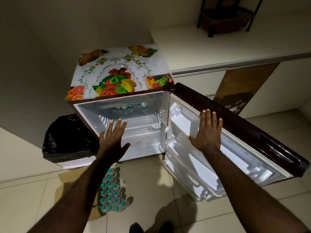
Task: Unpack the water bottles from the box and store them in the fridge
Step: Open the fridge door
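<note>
Seen from above, two dark shoe tips (151, 227) are showing at the bottom edge, on pale floor tiles in front of a small fridge (117, 118), which is standing with its door (235, 132) swung wide open to the right. Two bare forearms are reaching forward toward the fridge. Below the left forearm, on the floor just in front of the fridge, a cluster of water bottles (110, 194) with teal caps is standing packed close together; roughly twenty caps are showing, though the arm is hiding some, so the exact count cannot be told. A flattened piece of brown cardboard (67, 179) is lying under and left of them. The left hand (112, 142) is hovering open with fingers spread, holding nothing, in front of the fridge's lower left edge. The right hand (207, 132) is also open and flat, fingers spread, resting against the white inner lining of the door near its top edge. The floor between the bottles and the door is bare. Left of the fridge, one bin lined with a black bag (67, 137) is sitting close against it. Inside the fridge, at the back of the upper shelf, about six bottles (129, 107) are standing in a row. On top, a fruit-printed cover (117, 76) is lying flat. Right of the fridge, a white counter (218, 47) is carrying one dark stand (227, 15).
</note>
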Motion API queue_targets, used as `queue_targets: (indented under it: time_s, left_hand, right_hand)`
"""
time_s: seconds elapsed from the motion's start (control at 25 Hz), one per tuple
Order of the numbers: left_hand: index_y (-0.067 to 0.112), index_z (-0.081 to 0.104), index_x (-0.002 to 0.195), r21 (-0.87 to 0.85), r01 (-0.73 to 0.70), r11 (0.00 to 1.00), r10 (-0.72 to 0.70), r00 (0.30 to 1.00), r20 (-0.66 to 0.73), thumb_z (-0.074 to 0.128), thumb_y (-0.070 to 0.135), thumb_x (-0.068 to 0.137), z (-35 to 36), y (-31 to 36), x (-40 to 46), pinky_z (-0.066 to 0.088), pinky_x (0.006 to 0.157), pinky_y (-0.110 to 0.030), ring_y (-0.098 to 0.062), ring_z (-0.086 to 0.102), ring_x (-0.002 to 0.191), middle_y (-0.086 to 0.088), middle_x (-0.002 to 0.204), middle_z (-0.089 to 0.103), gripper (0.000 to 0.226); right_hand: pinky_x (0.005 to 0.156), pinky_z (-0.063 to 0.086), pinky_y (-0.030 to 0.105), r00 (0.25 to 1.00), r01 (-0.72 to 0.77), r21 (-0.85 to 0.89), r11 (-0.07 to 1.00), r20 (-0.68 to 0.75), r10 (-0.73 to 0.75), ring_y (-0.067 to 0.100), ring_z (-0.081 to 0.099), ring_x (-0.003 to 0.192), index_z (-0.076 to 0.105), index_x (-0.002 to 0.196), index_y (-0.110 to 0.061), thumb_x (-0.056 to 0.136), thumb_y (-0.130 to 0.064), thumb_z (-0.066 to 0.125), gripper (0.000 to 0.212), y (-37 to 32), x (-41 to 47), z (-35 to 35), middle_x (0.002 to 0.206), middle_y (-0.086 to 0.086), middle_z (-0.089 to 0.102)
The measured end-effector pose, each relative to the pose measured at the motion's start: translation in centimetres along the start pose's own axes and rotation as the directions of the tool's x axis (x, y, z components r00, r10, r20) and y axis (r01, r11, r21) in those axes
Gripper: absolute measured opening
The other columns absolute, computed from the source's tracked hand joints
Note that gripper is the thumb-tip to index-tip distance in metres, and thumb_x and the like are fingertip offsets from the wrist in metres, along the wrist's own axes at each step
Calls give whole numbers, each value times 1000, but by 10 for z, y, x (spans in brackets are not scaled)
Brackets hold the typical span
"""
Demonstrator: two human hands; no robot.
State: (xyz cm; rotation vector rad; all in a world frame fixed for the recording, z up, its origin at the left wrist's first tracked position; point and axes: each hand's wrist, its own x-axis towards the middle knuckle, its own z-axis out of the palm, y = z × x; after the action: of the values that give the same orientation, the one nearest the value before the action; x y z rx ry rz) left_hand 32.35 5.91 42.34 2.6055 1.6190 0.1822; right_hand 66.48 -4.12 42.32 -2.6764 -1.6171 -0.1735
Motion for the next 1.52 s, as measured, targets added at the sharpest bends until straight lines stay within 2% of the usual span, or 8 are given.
queue_targets:
  time_s: [0.32, 0.76, 1.0, 1.12, 1.28, 1.4, 1.52]
  left_hand:
    - [33, 0, 153, -23, 3, 1000, -2, 999, 37, 60, 48, 88, -1, 2, 12, 8, 114, -55, -19, -9, 148, 8, 160, -10, 89]
    - [35, 2, 153, -55, 4, 998, -3, 1000, 15, 59, 50, 87, -4, -4, 18, 7, 113, -56, -17, -7, 148, 12, 157, -13, 88]
    - [37, -3, 151, -51, 11, 999, -11, 1000, 7, 56, 53, 88, -9, -17, 32, 8, 113, -57, -17, -10, 147, 14, 156, -18, 89]
    - [35, -3, 152, -57, 9, 998, -9, 1000, 6, 57, 52, 88, -17, -23, 55, 6, 113, -57, -18, -12, 147, 13, 156, -18, 89]
    - [32, 2, 152, -48, 24, 999, -24, 1000, -10, 62, 50, 85, -21, -41, 86, 8, 113, -58, -22, -6, 148, 6, 161, -9, 91]
    - [29, 2, 152, -29, 68, 997, -69, 997, -31, 63, 50, 84, -26, -70, 106, 11, 112, -60, -24, -5, 148, 3, 161, -8, 93]
    - [26, 3, 153, -73, 130, 989, -132, 991, -10, 64, 44, 85, -30, -106, 124, 7, 114, -62, -26, -10, 147, 0, 161, -10, 93]
  right_hand:
    - [117, -1, 52, 999, -17, 25, 1000, 32, 16, 32, -8, 147, -3, 151, -8, 70, -70, 61, 120, 11, 15, -3, 160, 12, -3]
    - [116, -7, 49, 996, -19, 60, 998, 85, 14, 30, -11, 146, -4, 151, -11, 67, -74, 61, 124, 24, 29, -7, 160, 9, -6]
    - [119, 2, 51, 994, -65, 76, 995, 96, 58, 32, -8, 147, 1, 151, -10, 67, -56, 71, 119, 24, 38, -8, 160, 9, -2]
    - [119, 1, 49, 992, -92, 66, 994, 95, 86, 32, -8, 147, 2, 151, -10, 67, -54, 71, 118, 19, 37, -7, 160, 10, -2]
    - [119, 2, 48, 987, -124, 65, 990, 107, 117, 32, -12, 146, 0, 152, -10, 70, -54, 71, 117, 13, 35, -7, 160, 10, -7]
    - [118, 5, 48, 983, -160, 102, 982, 112, 149, 32, -13, 146, 0, 152, -10, 71, -54, 72, 117, 6, 33, -10, 160, 10, -8]
    - [118, 7, 48, 972, -201, 93, 975, 140, 187, 31, -15, 146, -3, 152, -11, 72, -54, 71, 117, 1, 34, -12, 160, 9, -11]
